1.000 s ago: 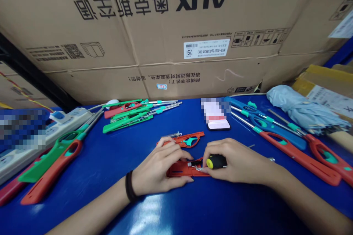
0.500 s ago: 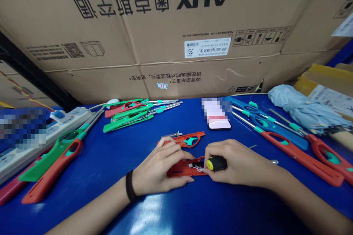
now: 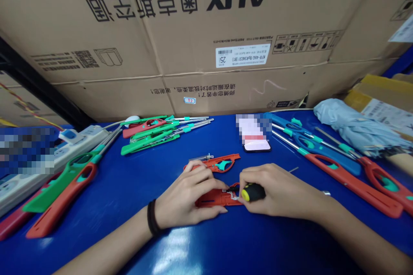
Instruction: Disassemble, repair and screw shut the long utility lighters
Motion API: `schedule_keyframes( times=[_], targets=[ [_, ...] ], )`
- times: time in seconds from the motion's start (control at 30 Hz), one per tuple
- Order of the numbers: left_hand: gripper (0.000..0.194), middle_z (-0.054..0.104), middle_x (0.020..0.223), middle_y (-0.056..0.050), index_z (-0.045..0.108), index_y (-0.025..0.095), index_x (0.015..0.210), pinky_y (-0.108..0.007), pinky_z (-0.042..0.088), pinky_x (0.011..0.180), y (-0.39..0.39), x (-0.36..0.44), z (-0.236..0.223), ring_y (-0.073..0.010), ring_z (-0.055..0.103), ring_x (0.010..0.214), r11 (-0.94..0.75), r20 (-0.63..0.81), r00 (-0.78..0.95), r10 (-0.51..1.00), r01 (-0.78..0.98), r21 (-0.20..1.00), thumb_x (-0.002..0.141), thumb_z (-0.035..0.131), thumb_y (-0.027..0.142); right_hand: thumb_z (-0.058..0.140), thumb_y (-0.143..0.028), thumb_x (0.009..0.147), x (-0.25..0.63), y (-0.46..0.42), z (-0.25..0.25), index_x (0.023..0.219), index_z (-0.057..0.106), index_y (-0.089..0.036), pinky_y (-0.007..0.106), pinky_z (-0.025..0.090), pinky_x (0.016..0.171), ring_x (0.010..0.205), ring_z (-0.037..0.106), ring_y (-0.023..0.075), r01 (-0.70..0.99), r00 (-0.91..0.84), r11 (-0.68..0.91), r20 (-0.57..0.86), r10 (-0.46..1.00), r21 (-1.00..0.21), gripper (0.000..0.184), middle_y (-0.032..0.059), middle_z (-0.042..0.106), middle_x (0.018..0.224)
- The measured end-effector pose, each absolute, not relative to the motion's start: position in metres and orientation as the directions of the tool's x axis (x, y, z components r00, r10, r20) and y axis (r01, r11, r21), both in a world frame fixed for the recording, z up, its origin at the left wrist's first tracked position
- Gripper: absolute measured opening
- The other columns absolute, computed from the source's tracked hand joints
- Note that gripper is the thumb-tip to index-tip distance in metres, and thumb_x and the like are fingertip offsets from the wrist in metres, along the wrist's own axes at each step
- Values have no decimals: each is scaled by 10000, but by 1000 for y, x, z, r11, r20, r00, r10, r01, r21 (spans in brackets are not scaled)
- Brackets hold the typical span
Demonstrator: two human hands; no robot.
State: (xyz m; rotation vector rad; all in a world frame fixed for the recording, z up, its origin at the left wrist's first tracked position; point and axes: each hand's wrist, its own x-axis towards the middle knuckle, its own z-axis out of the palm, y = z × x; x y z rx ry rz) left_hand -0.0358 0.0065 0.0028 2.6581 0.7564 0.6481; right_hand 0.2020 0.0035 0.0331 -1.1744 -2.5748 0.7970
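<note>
The open red lighter shell point(image 3: 213, 198) lies flat on the blue table point(image 3: 129, 240), directly below the left hand point(image 3: 187, 193). That hand presses down and grips the shell, fingers curled over it, the wrist low and a black band point(image 3: 151, 218) around it. The right hand point(image 3: 277, 191) comes in from the shell's right end, clenched around a yellow-and-black screwdriver point(image 3: 253, 192), with its fingers wrapped over the handle and the tool's tip hidden near thin wires point(image 3: 232, 196). Just beyond the shell lies an orange lighter shell point(image 3: 222, 164), touched by the left fingers point(image 3: 196, 165). Farther beyond it sits a phone point(image 3: 257, 146), with finished lighters point(image 3: 351, 184) to the right.
</note>
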Motion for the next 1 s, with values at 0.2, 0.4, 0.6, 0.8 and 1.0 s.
schedule_keyframes(
  times=[0.2,0.4,0.6,0.8,1.0],
  targets=[
    [259,640,838,-24,627,188,994,-390,338,922,7,-36,-1,-172,586,799,-833,376,756,535,399,384,821,680,373,642,-198,761,203,3,31,740,578,-212,223,361,611,682,575,122,629,-667,554,-12,745,-546,69,-49,631,750],
    [227,624,803,-16,648,189,948,-393,343,937,7,-36,-2,-160,575,774,-835,390,749,535,401,377,826,670,379,698,-358,777,203,5,30,939,648,-249,251,407,707,818,617,160,619,-641,550,45,766,-560,202,-29,673,905],
    [220,640,761,-15,653,191,874,-379,373,909,8,-35,2,-157,581,740,-838,415,734,538,412,357,821,667,404,657,-330,819,203,5,29,924,681,-230,246,409,660,751,607,154,616,-679,585,22,734,-527,147,-6,653,870],
    [171,646,750,-17,667,190,858,-372,378,901,7,-35,2,-157,584,736,-871,444,750,490,406,275,843,650,360,698,-346,781,201,1,31,854,663,-202,238,388,610,698,602,140,637,-692,605,-9,721,-478,165,-17,642,830],
    [157,650,762,-23,664,176,857,-371,379,898,7,-34,4,-150,586,732,-894,461,766,448,390,219,836,668,331,683,-304,798,206,6,33,935,676,-230,227,418,686,793,627,141,583,-683,598,66,727,-550,155,-15,662,910]
  ],
)
